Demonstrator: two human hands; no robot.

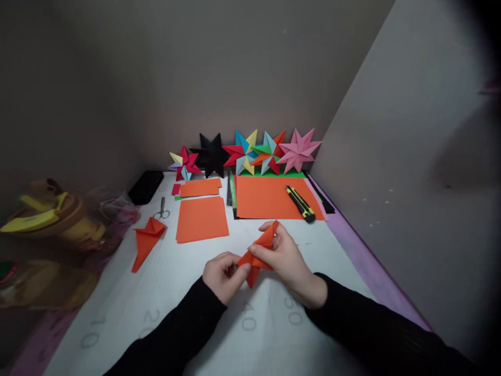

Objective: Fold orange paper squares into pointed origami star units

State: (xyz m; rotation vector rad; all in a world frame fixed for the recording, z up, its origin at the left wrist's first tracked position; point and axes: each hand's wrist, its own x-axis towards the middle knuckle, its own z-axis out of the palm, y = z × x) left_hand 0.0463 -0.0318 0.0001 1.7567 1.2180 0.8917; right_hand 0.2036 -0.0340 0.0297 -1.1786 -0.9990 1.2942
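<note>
Both my hands hold one folded orange paper piece (255,275) above the white table sheet. My left hand (224,275) pinches its left corner between thumb and fingers. Across its upper right part, my right hand (287,258) is closed, thumb on top and fingers behind. The piece has several pointed flaps, one aiming down and one up to the right; my fingers cover some of its folds. Another folded orange paper piece (148,239) lies at the left. Beyond my hands is a stack of orange paper squares (202,220).
Folded paper stars, among them a black star (211,155) and a pink star (299,150), lean on the back wall. A yellow-black utility knife (300,203) lies on orange sheets (260,197). Small scissors (162,210) and a black phone-like object (146,187) are at left.
</note>
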